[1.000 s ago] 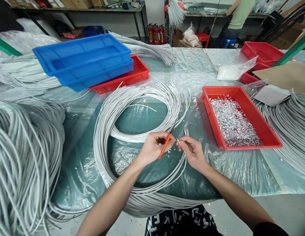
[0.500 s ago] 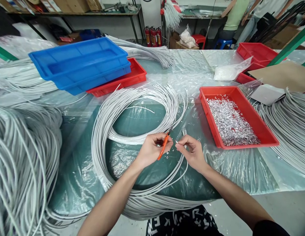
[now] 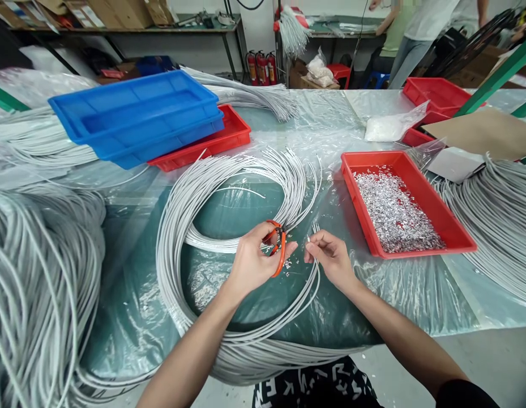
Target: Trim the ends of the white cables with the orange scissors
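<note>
My left hand (image 3: pixel 251 259) is wrapped round a small pair of orange-handled pliers (image 3: pixel 282 256), whose handles are spread apart. The dark jaws point up and away from me. A short gap to the right, my right hand (image 3: pixel 334 262) pinches the end of a thin white cable (image 3: pixel 308 239) between thumb and fingers. More cable ends (image 3: pixel 316 228) stick out just behind those fingers. Both hands hover over the right side of a large coil of white cables (image 3: pixel 171 243). Tiny shiny metal bits (image 3: pixel 287 266) lie on the table between the hands.
A red tray (image 3: pixel 458 241) of small silvery metal pieces stands at the right. Stacked blue trays (image 3: pixel 156 136) rest on another red tray (image 3: pixel 235 133) at the back left. Grey cable bundles (image 3: pixel 42 283) flank both sides. Two people (image 3: pixel 415 42) are at the far back.
The plier handles have spread apart, and the tool has turned in my left hand. My right hand has shifted its grip on the cable end, with its fingers more curled.
</note>
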A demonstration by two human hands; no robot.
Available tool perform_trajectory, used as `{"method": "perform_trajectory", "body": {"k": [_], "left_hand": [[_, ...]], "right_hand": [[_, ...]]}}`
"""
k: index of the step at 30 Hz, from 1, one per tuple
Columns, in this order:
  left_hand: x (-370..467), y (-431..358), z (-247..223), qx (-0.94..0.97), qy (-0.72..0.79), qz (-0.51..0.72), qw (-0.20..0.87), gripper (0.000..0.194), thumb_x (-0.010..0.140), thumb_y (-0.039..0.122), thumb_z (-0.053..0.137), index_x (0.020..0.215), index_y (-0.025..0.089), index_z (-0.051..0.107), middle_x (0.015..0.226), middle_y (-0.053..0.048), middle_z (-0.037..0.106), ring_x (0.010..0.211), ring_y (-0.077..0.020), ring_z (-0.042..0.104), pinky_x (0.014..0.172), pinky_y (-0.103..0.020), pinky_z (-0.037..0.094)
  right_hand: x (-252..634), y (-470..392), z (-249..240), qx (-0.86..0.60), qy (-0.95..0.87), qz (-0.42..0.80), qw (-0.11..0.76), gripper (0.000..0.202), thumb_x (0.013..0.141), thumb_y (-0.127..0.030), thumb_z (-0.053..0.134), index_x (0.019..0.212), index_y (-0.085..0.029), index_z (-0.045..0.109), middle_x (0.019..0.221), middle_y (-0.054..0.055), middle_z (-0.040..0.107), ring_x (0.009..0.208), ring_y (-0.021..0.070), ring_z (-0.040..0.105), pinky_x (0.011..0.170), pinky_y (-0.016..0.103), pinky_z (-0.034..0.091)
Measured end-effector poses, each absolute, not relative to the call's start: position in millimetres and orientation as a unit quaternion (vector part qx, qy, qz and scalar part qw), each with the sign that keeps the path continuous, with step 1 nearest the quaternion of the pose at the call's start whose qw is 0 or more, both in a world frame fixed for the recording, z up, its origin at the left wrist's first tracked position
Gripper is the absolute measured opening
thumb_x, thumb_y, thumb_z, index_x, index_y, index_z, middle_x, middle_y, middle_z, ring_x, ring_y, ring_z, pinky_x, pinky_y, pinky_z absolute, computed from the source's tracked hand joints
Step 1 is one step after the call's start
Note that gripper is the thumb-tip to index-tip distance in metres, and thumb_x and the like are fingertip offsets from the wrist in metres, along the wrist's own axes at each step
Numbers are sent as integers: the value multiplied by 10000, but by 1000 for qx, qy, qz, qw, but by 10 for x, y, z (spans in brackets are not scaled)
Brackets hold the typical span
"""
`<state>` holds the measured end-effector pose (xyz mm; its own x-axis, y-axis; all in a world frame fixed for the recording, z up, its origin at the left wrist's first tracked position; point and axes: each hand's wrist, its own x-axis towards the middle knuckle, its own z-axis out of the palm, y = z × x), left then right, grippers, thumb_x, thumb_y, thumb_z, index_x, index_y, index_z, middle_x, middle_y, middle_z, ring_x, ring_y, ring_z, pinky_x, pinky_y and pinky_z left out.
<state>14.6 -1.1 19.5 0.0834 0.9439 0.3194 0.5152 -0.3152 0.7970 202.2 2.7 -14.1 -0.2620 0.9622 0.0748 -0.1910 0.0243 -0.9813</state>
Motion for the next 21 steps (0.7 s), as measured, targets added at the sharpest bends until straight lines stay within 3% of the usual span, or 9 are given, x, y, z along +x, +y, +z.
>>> {"method": "perform_trajectory", "body": {"k": [4, 6, 8, 10, 13, 17, 21], "left_hand": [[146, 31, 161, 667, 522, 408, 340, 172, 815, 197, 615, 689, 168, 501, 674, 30, 453, 636, -103, 401, 630, -225, 362], [148, 44, 142, 652, 507, 405, 392, 143, 825, 214, 599, 706, 156, 545, 688, 19, 486, 648, -105, 421, 639, -224, 377], [147, 50, 132, 640, 503, 404, 418, 162, 840, 252, 599, 720, 145, 577, 689, 12, 506, 649, -107, 429, 640, -225, 380], [145, 53, 131, 631, 506, 404, 427, 194, 845, 285, 612, 719, 139, 591, 674, 14, 508, 641, -105, 427, 632, -225, 371], [146, 53, 137, 620, 510, 407, 436, 220, 825, 308, 660, 703, 136, 596, 658, 20, 505, 632, -101, 421, 627, -222, 362], [158, 38, 139, 606, 491, 430, 455, 228, 797, 333, 716, 730, 139, 618, 683, 14, 528, 649, -104, 429, 636, -221, 369], [163, 27, 134, 598, 473, 445, 470, 251, 775, 345, 748, 723, 144, 607, 688, 14, 524, 650, -105, 428, 633, -225, 362]], "right_hand": [[2041, 53, -110, -336, -483, 663, 463, 249, 868, -411, 689, 837, -193, 573, 663, 2, 703, 524, 136, 648, 466, 235, 480], [2055, 50, -95, -313, -481, 673, 466, 250, 867, -376, 699, 1014, -215, 577, 677, -8, 719, 541, 154, 680, 449, 231, 494], [2071, 39, -80, -291, -494, 670, 472, 384, 875, -342, 696, 1210, -245, 535, 692, -18, 726, 565, 161, 699, 453, 232, 513], [2087, 26, -72, -279, -516, 658, 472, 413, 885, -336, 683, 1265, -242, 549, 696, -16, 721, 577, 158, 703, 459, 234, 528], [2099, 22, -82, -283, -533, 645, 469, 331, 889, -345, 674, 1194, -222, 629, 722, 1, 730, 601, 159, 715, 462, 232, 538], [2081, 50, -130, -310, -511, 657, 460, 422, 851, -353, 717, 1233, -222, 595, 760, 14, 766, 641, 178, 740, 481, 236, 550], [2040, 58, -173, -344, -498, 652, 458, 243, 799, -379, 760, 859, -178, 637, 712, 36, 765, 627, 177, 735, 470, 225, 519]]}}
